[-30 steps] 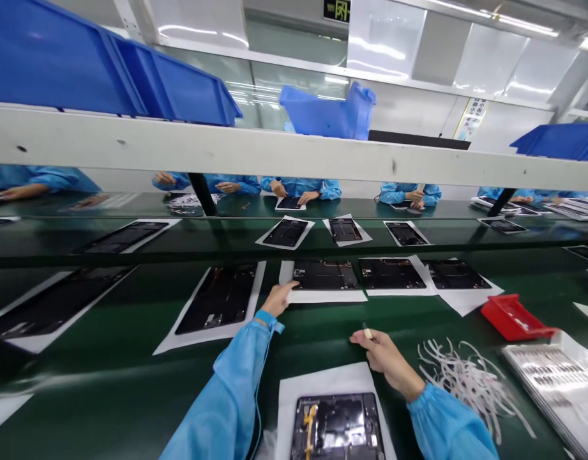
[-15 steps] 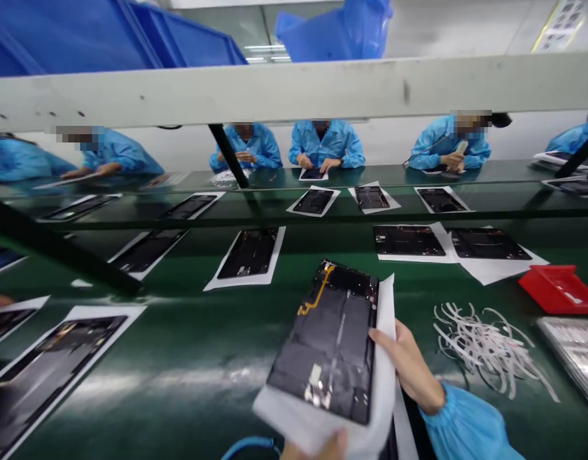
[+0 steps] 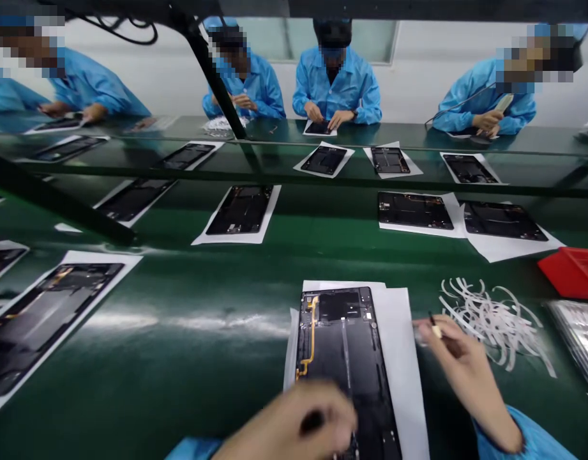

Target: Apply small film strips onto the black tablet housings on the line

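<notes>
An opened tablet [image 3: 341, 338], its black inside facing up, lies on white sheets [image 3: 403, 358] in front of me. A yellow-orange flex cable [image 3: 313, 332] runs along its left side. My left hand [image 3: 294, 421] is over the tablet's lower part, blurred, its fingers curled in to the thumb. Whatever it may hold is hidden. To the right of the sheets, my right hand [image 3: 459, 361] pinches a small part [image 3: 435, 327] with a dark end and a cream-coloured body. This hand is apart from the tablet.
White strips [image 3: 495, 319] lie heaped beyond my right hand, near a red bin [image 3: 574, 271] and clear trays [image 3: 578, 332]. Another opened tablet [image 3: 49, 332] lies at left. Several more rest on the far levels. A dark slanted post [image 3: 59, 198] crosses the left side; co-workers sit opposite.
The tablet and its sheets, held tilted in both hands before, now lie on the green surface. My hands have let them go, and my right hand now pinches the small part. The view has tipped down.
</notes>
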`<action>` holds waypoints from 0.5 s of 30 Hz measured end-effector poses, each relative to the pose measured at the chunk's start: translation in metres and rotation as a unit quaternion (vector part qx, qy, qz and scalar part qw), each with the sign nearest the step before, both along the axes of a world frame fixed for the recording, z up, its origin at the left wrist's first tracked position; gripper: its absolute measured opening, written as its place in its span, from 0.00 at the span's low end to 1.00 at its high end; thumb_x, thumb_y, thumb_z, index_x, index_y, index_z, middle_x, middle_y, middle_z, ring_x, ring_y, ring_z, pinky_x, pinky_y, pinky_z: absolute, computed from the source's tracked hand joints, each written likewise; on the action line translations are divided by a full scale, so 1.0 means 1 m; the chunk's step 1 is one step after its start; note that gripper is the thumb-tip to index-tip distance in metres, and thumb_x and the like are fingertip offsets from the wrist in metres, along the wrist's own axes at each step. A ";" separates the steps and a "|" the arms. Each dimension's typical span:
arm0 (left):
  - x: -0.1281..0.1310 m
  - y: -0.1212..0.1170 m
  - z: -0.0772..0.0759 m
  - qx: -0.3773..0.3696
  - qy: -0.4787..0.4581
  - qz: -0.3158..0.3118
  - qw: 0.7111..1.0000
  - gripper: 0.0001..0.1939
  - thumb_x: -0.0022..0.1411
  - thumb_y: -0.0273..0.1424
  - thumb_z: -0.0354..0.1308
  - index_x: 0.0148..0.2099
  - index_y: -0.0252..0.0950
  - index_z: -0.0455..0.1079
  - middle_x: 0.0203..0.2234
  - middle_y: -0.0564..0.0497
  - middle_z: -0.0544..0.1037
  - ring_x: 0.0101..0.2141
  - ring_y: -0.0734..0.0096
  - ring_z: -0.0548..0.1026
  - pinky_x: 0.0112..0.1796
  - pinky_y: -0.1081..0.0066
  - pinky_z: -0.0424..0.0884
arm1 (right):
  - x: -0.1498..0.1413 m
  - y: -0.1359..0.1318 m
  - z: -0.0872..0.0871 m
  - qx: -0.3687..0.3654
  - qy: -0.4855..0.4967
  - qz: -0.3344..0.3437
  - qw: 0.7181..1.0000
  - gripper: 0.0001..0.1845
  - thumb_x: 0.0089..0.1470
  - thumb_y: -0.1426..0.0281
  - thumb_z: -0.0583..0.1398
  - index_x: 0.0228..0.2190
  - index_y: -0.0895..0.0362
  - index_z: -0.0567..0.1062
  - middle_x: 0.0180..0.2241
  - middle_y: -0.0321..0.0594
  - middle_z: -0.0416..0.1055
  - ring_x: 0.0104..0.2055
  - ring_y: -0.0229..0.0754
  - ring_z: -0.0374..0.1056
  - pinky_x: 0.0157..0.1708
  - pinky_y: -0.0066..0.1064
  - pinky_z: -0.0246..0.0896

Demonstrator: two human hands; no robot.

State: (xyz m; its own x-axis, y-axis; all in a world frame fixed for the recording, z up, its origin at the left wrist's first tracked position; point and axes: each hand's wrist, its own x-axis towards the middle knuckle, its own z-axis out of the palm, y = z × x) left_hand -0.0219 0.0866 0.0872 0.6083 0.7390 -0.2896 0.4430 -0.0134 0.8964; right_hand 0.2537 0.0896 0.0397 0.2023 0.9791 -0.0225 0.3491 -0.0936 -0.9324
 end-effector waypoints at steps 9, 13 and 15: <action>0.054 0.088 -0.066 0.237 0.029 0.088 0.967 0.11 0.65 0.32 0.59 0.49 0.40 0.75 0.40 0.49 0.74 0.44 0.63 0.72 0.47 0.64 0.68 | -0.027 0.028 -0.014 -0.016 0.119 0.061 0.991 0.23 0.64 0.54 0.51 0.31 0.56 0.76 0.26 0.37 0.70 0.25 0.37 0.66 0.28 0.29 0.64; 0.050 0.083 -0.065 0.230 0.030 0.094 0.968 0.05 0.65 0.30 0.59 0.39 0.39 0.77 0.36 0.50 0.74 0.42 0.64 0.72 0.44 0.64 0.67 | -0.032 0.034 -0.027 0.000 0.135 0.079 0.988 0.09 0.57 0.61 0.62 0.34 0.54 0.75 0.30 0.36 0.73 0.30 0.38 0.70 0.33 0.28 0.68; 0.048 0.081 -0.062 0.233 0.027 0.095 0.968 0.05 0.65 0.28 0.58 0.38 0.38 0.76 0.36 0.50 0.74 0.41 0.65 0.72 0.44 0.65 0.67 | -0.032 0.033 -0.032 0.010 0.135 0.083 0.987 0.06 0.56 0.65 0.64 0.34 0.53 0.75 0.33 0.36 0.74 0.34 0.38 0.71 0.36 0.28 0.68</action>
State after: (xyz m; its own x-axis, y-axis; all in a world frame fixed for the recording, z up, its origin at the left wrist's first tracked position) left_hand 0.0265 0.1673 0.0256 0.4416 0.8941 0.0743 0.5226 -0.3237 0.7887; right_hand 0.2214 0.1231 0.0076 0.0274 0.9990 -0.0341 0.0970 -0.0366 -0.9946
